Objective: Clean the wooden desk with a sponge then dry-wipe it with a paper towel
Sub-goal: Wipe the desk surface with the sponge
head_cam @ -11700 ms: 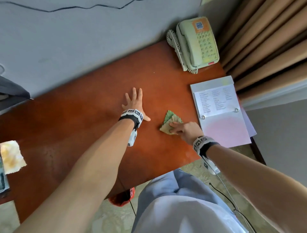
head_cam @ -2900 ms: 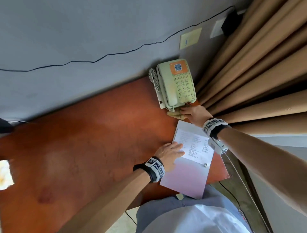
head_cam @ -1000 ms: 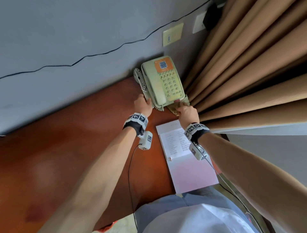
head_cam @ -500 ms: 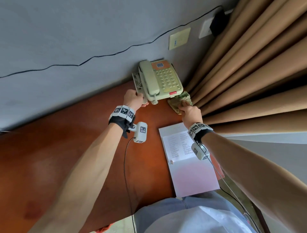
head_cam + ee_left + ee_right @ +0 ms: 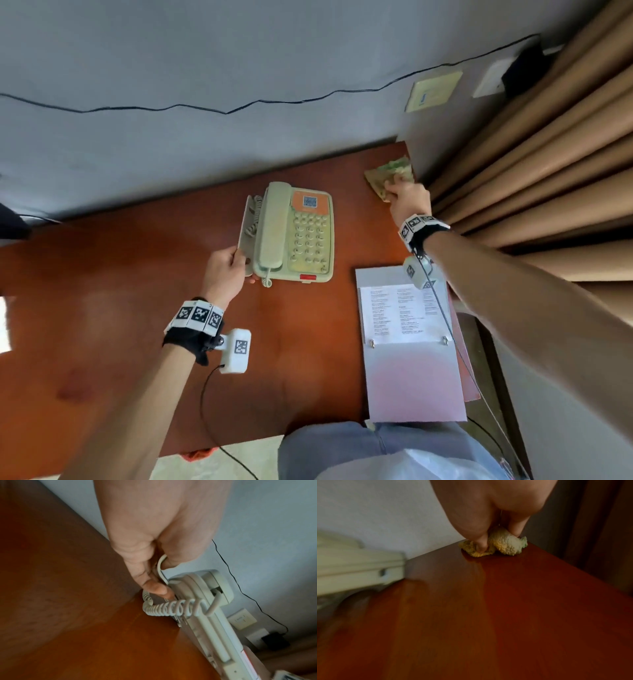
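Observation:
A yellow-green sponge lies crumpled at the far right corner of the reddish wooden desk. My right hand pinches it and presses it down on the wood, right beside the wall and curtain. My left hand grips the near left edge of a cream telephone, fingers curled round its side by the coiled cord. The phone stands away from the corner, near the desk's middle back.
An open white binder with a printed sheet lies at the desk's right front. Beige curtains hang at the right. A grey wall with a black cable, a socket plate and a plug backs the desk.
My left hand has pulled the telephone out of the corner toward the left. My right hand has pushed the sponge into the corner where the phone stood.

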Action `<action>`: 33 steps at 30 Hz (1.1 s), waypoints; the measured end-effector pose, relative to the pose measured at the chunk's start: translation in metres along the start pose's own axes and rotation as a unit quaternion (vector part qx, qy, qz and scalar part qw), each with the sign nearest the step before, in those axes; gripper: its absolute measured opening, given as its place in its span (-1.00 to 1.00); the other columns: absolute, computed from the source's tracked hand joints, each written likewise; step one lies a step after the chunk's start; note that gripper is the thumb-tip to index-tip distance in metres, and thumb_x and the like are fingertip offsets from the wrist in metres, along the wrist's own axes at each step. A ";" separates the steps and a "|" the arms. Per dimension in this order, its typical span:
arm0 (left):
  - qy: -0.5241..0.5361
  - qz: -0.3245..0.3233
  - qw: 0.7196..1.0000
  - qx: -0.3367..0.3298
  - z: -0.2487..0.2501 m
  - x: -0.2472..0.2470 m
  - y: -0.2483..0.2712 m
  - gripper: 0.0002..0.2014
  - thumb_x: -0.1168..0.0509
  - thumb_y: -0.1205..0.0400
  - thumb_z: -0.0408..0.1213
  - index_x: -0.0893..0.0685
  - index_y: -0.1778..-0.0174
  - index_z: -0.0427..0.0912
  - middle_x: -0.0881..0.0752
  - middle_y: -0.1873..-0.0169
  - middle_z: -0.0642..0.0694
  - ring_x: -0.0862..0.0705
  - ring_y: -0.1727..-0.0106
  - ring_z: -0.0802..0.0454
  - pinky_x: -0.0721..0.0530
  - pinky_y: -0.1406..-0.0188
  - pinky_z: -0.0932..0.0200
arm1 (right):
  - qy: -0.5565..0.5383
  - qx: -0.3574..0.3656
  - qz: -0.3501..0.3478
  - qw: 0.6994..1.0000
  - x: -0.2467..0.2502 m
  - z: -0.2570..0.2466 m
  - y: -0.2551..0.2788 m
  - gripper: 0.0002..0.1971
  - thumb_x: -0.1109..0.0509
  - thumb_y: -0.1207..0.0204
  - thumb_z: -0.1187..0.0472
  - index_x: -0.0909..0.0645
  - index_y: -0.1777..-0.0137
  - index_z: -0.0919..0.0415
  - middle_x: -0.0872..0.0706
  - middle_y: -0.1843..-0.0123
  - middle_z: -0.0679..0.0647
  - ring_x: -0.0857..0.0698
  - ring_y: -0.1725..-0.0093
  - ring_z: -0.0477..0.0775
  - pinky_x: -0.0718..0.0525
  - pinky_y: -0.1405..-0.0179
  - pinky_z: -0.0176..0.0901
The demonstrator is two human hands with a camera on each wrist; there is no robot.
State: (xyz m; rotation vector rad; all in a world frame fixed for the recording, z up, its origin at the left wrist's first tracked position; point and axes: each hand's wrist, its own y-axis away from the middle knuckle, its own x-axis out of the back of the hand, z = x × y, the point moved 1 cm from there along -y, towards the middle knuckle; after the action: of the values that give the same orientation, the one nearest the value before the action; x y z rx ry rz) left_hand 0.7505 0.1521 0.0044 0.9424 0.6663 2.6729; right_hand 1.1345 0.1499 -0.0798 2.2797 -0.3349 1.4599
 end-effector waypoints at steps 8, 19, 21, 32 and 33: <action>0.143 0.064 0.987 0.023 -0.029 0.039 0.032 -0.68 -0.14 -0.81 -0.36 -0.76 0.12 -0.29 -0.82 0.33 -0.24 -0.73 0.36 -0.12 -0.75 0.36 0.06 | 0.076 0.058 -0.050 0.994 -0.014 -0.067 -0.032 -0.53 -0.29 -0.55 0.41 -0.59 -0.41 0.02 -0.64 -0.40 0.16 -0.72 -0.21 0.32 -0.69 -0.26 0.05; 0.145 0.110 0.983 -0.005 -0.009 0.060 0.017 -0.68 -0.15 -0.80 -0.26 -0.83 0.04 -0.15 -0.88 0.13 -0.15 -0.84 0.02 -0.19 -0.79 -0.10 -0.22 | 0.166 0.284 -0.173 0.928 -0.066 -0.104 0.057 -0.52 -0.32 -0.53 0.41 -0.58 -0.38 -0.03 -0.75 -0.26 0.00 -0.79 -0.02 0.11 -0.78 -0.07 -0.04; 0.125 0.116 0.985 0.002 -0.016 0.061 0.016 -0.66 -0.16 -0.77 -0.19 -0.84 0.09 -0.15 -0.87 0.15 -0.14 -0.84 0.01 -0.23 -0.75 -0.15 -0.35 | 0.135 0.244 -0.113 0.954 -0.060 -0.119 0.011 -0.48 -0.32 -0.49 0.38 -0.52 -0.40 -0.09 -0.74 -0.23 0.02 -0.79 0.00 0.27 -0.78 -0.05 0.08; 0.268 0.108 0.957 0.042 -0.002 0.042 0.037 -0.72 -0.16 -0.82 -0.39 -0.78 0.07 -0.30 -0.87 0.18 -0.21 -0.87 0.10 -0.11 -0.86 0.16 0.03 | 0.174 0.224 -0.120 0.951 -0.072 -0.116 0.016 -0.52 -0.33 -0.49 0.45 -0.55 -0.35 0.00 -0.68 -0.27 0.04 -0.77 0.00 0.22 -0.79 -0.08 0.12; 0.276 0.109 0.954 0.045 0.001 0.042 0.036 -0.72 -0.17 -0.81 -0.39 -0.78 0.06 -0.29 -0.87 0.16 -0.22 -0.87 0.09 -0.13 -0.86 0.13 0.01 | 0.164 0.244 -0.137 0.946 -0.075 -0.106 0.036 -0.47 -0.31 -0.48 0.46 -0.52 -0.39 -0.03 -0.65 -0.31 0.01 -0.78 0.01 0.20 -0.80 -0.06 0.10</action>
State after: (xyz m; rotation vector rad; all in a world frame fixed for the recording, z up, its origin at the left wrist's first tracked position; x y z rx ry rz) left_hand 0.7165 0.1359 0.0450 0.2777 0.8365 3.1545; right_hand 1.0023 0.1655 -0.1017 2.2485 0.4753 1.8792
